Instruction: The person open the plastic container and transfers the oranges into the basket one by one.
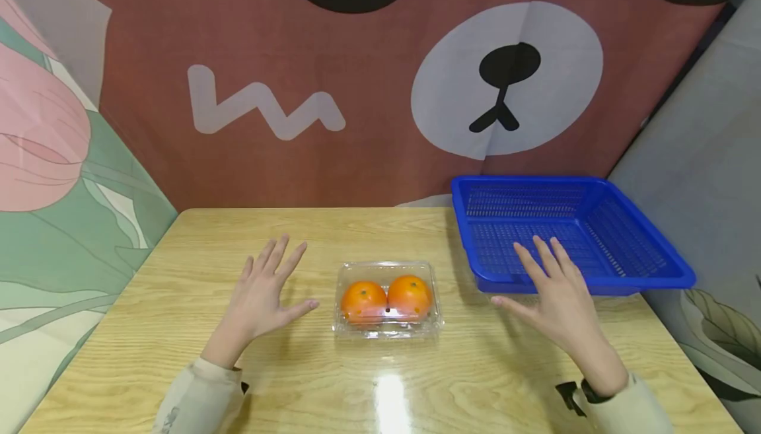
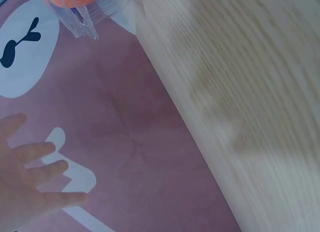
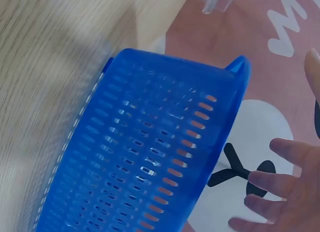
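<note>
A clear plastic clamshell box sits on the table, with two orange fruits inside that look like tangerines or persimmons. To its left my left hand is held over the table, fingers spread and holding nothing. On the other side my right hand is spread out too, its fingertips overlapping the near rim of a blue plastic basket in the head view. Part of the box shows at the top of the left wrist view. The slotted side of the basket fills much of the right wrist view.
The light wooden table ends at the back against a reddish-brown cloth with a bear-face print. A flower-patterned cloth hangs along the left side, and a greyish one is on the right behind the basket.
</note>
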The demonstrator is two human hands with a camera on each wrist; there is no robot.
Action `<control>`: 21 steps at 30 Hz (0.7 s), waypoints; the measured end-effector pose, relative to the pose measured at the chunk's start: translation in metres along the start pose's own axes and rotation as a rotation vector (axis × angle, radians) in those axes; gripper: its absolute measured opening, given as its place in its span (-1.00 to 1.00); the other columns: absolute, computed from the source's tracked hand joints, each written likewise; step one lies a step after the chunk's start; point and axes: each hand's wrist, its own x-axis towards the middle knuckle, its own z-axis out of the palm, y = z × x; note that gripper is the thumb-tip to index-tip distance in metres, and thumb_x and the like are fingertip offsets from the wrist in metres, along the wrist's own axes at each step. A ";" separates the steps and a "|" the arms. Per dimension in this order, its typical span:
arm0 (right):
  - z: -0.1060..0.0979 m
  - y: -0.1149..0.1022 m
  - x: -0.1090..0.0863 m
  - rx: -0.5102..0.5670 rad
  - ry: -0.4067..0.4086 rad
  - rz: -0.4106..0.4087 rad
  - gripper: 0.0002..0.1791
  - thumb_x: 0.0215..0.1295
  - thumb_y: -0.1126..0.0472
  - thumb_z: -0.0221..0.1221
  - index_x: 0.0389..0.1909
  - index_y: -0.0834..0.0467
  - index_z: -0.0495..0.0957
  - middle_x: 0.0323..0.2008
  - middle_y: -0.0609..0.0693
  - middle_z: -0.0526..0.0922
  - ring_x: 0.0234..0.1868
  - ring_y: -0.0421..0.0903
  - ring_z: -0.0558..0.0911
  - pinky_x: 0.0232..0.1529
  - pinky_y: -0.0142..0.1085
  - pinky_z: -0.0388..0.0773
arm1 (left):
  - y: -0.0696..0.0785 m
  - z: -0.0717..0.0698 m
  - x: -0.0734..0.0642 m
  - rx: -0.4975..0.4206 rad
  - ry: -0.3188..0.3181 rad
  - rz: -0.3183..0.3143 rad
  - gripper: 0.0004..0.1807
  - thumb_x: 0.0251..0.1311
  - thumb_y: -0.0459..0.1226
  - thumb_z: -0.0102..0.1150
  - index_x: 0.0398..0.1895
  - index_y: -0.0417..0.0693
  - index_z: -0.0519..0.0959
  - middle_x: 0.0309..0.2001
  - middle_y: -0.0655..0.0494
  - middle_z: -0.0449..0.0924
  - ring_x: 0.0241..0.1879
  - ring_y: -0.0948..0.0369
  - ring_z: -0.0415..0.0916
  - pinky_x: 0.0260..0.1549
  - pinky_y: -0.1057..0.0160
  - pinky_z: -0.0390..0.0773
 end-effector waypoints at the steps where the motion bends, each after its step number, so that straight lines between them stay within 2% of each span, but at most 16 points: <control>1: 0.000 -0.001 0.000 0.011 0.020 -0.013 0.02 -0.23 -0.29 0.30 0.27 0.15 0.26 0.22 0.32 0.24 0.31 0.26 0.06 0.07 0.31 0.16 | 0.000 0.000 0.000 -0.012 0.013 0.010 0.00 -0.10 0.26 0.15 0.41 0.16 0.00 0.35 -0.19 0.02 0.30 -0.17 -0.04 0.13 -0.35 0.05; 6: -0.003 -0.005 0.000 0.053 0.098 -0.046 -0.06 -0.19 -0.38 0.23 0.11 0.24 0.42 0.10 0.29 0.39 0.20 0.24 0.23 0.00 0.21 0.31 | 0.002 -0.001 -0.002 -0.094 0.087 0.061 -0.07 -0.10 0.16 0.22 0.33 -0.08 0.20 0.23 -0.21 0.26 0.18 -0.17 0.20 0.08 -0.23 0.26; 10: -0.004 -0.011 -0.002 0.103 0.120 -0.038 -0.17 -0.22 -0.23 0.34 0.02 0.25 0.49 -0.05 0.26 0.49 0.03 0.24 0.34 -0.11 0.17 0.39 | 0.003 -0.001 -0.004 -0.202 0.119 0.079 -0.13 -0.10 0.07 0.28 0.27 -0.15 0.27 0.15 -0.21 0.36 0.09 -0.16 0.32 -0.03 -0.21 0.39; 14: -0.005 -0.017 -0.005 0.172 0.106 -0.003 -0.25 -0.21 -0.12 0.38 0.01 0.24 0.51 -0.15 0.25 0.54 -0.08 0.20 0.43 -0.23 0.14 0.47 | 0.004 0.002 -0.005 -0.330 0.123 0.096 -0.18 -0.10 -0.06 0.34 0.25 -0.20 0.29 0.12 -0.21 0.40 0.06 -0.15 0.37 -0.05 -0.17 0.44; 18: -0.004 -0.024 -0.007 0.266 0.072 0.025 -0.30 -0.16 -0.03 0.40 0.04 0.21 0.49 -0.20 0.17 0.59 -0.23 0.09 0.54 -0.38 -0.11 0.55 | 0.004 0.003 -0.005 -0.449 0.097 0.088 -0.20 -0.12 -0.16 0.39 0.22 -0.25 0.31 0.11 -0.18 0.41 0.03 -0.08 0.41 -0.13 -0.08 0.52; 21: -0.002 -0.028 -0.008 0.329 0.044 0.027 -0.32 -0.15 0.05 0.40 0.06 0.21 0.48 -0.26 0.07 0.61 -0.36 -0.05 0.55 -0.51 -0.32 0.48 | 0.004 0.003 -0.004 -0.514 0.073 0.068 -0.21 -0.13 -0.20 0.40 0.22 -0.26 0.31 0.09 -0.17 0.43 -0.01 -0.04 0.44 -0.22 -0.01 0.58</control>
